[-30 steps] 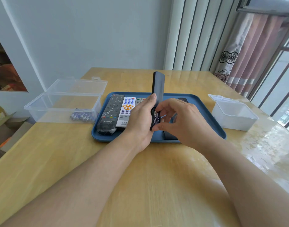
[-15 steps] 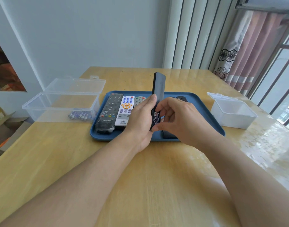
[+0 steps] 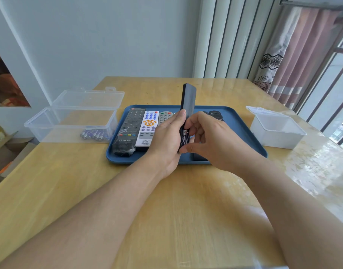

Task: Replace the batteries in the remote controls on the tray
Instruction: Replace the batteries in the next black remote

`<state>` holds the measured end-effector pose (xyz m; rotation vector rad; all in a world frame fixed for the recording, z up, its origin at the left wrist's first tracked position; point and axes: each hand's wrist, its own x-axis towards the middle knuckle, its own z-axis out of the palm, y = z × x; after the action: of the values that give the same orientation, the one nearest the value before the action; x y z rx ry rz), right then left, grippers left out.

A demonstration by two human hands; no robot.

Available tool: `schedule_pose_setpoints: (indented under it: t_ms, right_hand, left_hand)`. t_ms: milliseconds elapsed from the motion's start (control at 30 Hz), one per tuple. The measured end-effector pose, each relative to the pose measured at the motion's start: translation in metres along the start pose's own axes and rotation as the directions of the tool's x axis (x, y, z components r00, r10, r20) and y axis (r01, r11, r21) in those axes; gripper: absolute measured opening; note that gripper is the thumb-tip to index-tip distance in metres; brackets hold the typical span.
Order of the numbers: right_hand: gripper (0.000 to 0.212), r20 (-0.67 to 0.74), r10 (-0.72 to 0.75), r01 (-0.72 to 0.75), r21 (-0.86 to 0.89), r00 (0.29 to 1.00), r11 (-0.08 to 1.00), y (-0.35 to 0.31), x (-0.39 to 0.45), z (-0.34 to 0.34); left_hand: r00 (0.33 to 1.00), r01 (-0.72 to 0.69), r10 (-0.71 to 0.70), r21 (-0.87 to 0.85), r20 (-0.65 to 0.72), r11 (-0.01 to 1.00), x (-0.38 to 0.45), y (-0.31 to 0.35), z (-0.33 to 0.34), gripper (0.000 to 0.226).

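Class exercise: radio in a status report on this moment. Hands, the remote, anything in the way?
Left hand grips black remote upright above blue tray. Right hand pinches battery at its open compartment. Nothing in the way.

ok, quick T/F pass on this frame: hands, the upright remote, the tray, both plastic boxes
1. The left hand holds a black remote upright above the blue tray. True.
2. The right hand rests flat on the table. False: its fingers are at the battery in the remote's lower end.
3. The spare batteries lie in the clear box left of the tray. True.
4. The white box right of the tray has its lid shut. False: the lid is open.
5. The tray holds no other remotes. False: several lie there, including a white remote.
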<state>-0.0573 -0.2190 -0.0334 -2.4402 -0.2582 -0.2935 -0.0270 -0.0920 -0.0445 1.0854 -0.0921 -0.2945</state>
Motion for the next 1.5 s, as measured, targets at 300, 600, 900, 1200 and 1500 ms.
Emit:
schedule_pose_setpoints:
  t_ms: [300, 600, 900, 1200, 1500]
  right_hand:
    - [0.031, -0.206, 0.071, -0.040, 0.149, 0.976, 0.988, -0.004, -0.002, 0.011]
    - [0.024, -0.136, 0.251, -0.174, 0.419, 0.958, 0.891, -0.007, -0.004, 0.009]
    - [0.018, -0.004, 0.286, -0.215, 0.651, 0.958, 0.728, -0.010, -0.004, 0.004]
    - [0.011, 0.172, 0.371, -0.311, 0.881, 0.913, 0.356, -0.016, -0.002, -0.009]
    - [0.024, -0.170, -0.076, 0.082, 0.031, 0.983, 0.996, -0.001, -0.005, 0.005]
  left_hand:
    - [0.997, 0.025, -0.027, -0.031, -0.069, 0.999, 0.005, 0.004, -0.004, 0.042]
    - [0.999, -0.022, 0.021, -0.038, -0.028, 0.999, 0.007, 0.000, -0.005, 0.029]
    - [0.998, -0.054, 0.055, -0.047, 0.022, 0.997, 0.005, 0.006, -0.003, 0.031]
    - [0.998, 0.009, -0.019, -0.150, -0.064, 0.989, 0.012, 0.017, -0.011, 0.032]
    - [0.992, 0.114, -0.110, -0.079, 0.056, 0.990, 0.008, 0.021, -0.011, 0.042]
